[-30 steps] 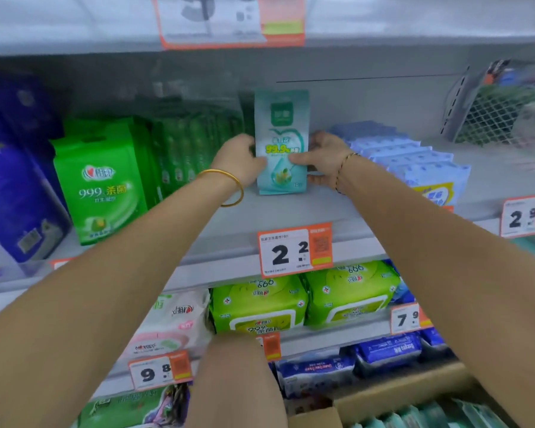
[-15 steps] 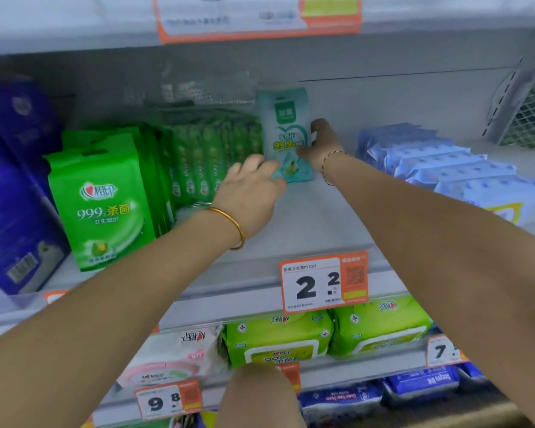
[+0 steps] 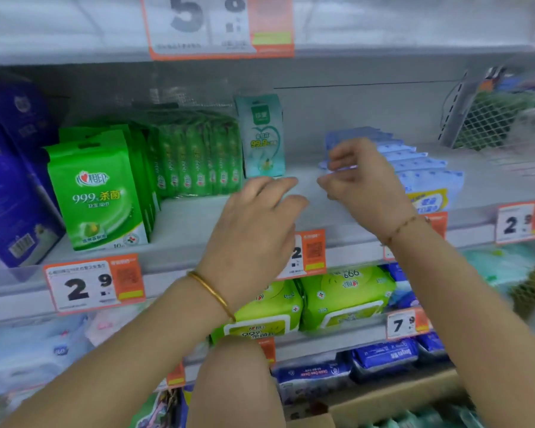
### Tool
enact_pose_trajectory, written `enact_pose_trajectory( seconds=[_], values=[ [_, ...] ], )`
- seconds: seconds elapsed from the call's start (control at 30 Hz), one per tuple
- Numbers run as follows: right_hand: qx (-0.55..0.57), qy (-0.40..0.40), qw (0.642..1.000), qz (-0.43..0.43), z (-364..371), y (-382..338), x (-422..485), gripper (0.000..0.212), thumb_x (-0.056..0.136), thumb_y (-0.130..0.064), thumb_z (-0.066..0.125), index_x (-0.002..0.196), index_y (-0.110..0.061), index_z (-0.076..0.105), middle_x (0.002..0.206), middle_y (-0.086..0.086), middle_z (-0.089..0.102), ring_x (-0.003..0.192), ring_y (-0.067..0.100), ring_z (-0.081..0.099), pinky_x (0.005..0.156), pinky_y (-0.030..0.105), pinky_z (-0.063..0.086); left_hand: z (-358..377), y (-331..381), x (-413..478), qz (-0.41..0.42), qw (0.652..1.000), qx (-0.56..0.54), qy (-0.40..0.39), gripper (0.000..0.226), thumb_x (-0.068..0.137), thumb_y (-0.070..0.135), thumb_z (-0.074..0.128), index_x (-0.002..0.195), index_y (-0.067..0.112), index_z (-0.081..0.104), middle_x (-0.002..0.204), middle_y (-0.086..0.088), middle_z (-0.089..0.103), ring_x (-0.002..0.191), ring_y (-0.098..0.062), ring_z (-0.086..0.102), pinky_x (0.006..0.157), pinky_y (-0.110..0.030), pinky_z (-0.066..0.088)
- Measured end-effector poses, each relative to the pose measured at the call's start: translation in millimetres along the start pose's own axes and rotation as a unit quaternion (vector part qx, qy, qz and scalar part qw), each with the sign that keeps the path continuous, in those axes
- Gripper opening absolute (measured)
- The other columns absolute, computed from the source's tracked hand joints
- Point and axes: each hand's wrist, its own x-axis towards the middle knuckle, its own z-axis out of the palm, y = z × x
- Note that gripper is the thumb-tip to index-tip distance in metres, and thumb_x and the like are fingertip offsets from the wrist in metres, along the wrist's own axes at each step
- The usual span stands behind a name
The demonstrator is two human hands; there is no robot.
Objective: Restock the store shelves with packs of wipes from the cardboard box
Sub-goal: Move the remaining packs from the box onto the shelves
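A teal pack of wipes (image 3: 261, 137) stands upright at the back of the grey shelf (image 3: 179, 220), beside a row of green packs (image 3: 198, 156). My left hand (image 3: 254, 230) hovers in front of it, fingers apart, holding nothing. My right hand (image 3: 362, 186) is to the right of the teal pack, fingers loosely curled and empty, in front of the blue packs (image 3: 420, 171). The cardboard box (image 3: 393, 396) shows at the bottom right, with teal packs inside it.
Tall green packs (image 3: 96, 189) and dark blue boxes (image 3: 10, 186) fill the shelf's left. Price tags (image 3: 93, 282) line the shelf edges. Lower shelves hold lime-green wipe packs (image 3: 343, 298) and blue ones (image 3: 383, 356). A wire mesh divider (image 3: 488, 118) stands at far right.
Both hands have let go of the teal pack and drawn back toward me. The pack now stands alone at the back of the shelf.
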Motion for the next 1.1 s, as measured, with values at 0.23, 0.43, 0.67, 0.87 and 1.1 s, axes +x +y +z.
enact_pose_trajectory(
  seconds=[0.23,0.43,0.67,0.87,1.1],
  values=[
    [-0.035,-0.046,0.986,0.158,-81.5,88.6,-157.9,0.021,0.084,0.0,0.063,0.087,-0.02,0.059,0.085,0.002,0.064,0.072,0.017,0.061,0.06,0.027,0.054,69.2,114.2,-50.2,0.085,0.987,-0.112,-0.081,0.031,0.073,0.021,0.045,0.092,0.017,0.069,0.112,-0.002,0.067,0.1,-0.025,0.056,0.079,-0.037,0.048],
    [-0.299,-0.184,0.859,0.373,-79.6,248.1,-237.0,0.029,0.089,-0.011,0.054,0.116,-0.003,0.054,0.119,0.017,0.06,0.111,0.028,0.057,0.088,0.031,0.042,191.3,185.8,-76.7,0.148,0.945,-0.081,-0.28,0.033,0.066,0.023,0.037,0.074,0.018,0.069,0.088,-0.001,0.07,0.085,-0.024,0.059,0.057,-0.034,0.056],
    [-0.449,-0.174,0.744,0.463,-98.2,335.6,-281.0,0.047,0.085,-0.006,0.054,0.129,-0.008,0.039,0.133,0.016,0.042,0.127,0.035,0.038,0.097,0.044,0.04,236.3,210.9,-84.8,0.21,0.889,-0.111,-0.392,0.029,0.075,0.015,0.045,0.089,0.014,0.071,0.1,-0.006,0.069,0.091,-0.032,0.063,0.069,-0.041,0.056],
    [-0.532,-0.193,0.698,0.439,-115.7,397.3,-282.2,0.044,0.091,-0.011,0.048,0.135,-0.013,0.039,0.145,0.022,0.028,0.129,0.042,0.033,0.098,0.049,0.039,252.3,217.1,-85.0,0.164,0.863,-0.145,-0.454,0.036,0.094,0.02,0.042,0.129,0.021,0.052,0.142,0.004,0.042,0.129,-0.022,0.036,0.105,-0.036,0.037],
    [-0.581,-0.228,0.653,0.428,-118.5,425.3,-285.8,0.041,0.099,-0.01,0.026,0.137,-0.009,0.04,0.147,0.024,0.025,0.126,0.047,0.035,0.096,0.057,0.038,257.2,210.4,-85.5,0.126,0.852,-0.167,-0.48,0.037,0.095,0.023,0.042,0.132,0.024,0.048,0.147,0.007,0.036,0.135,-0.016,0.027,0.109,-0.028,0.027]
  ],
)
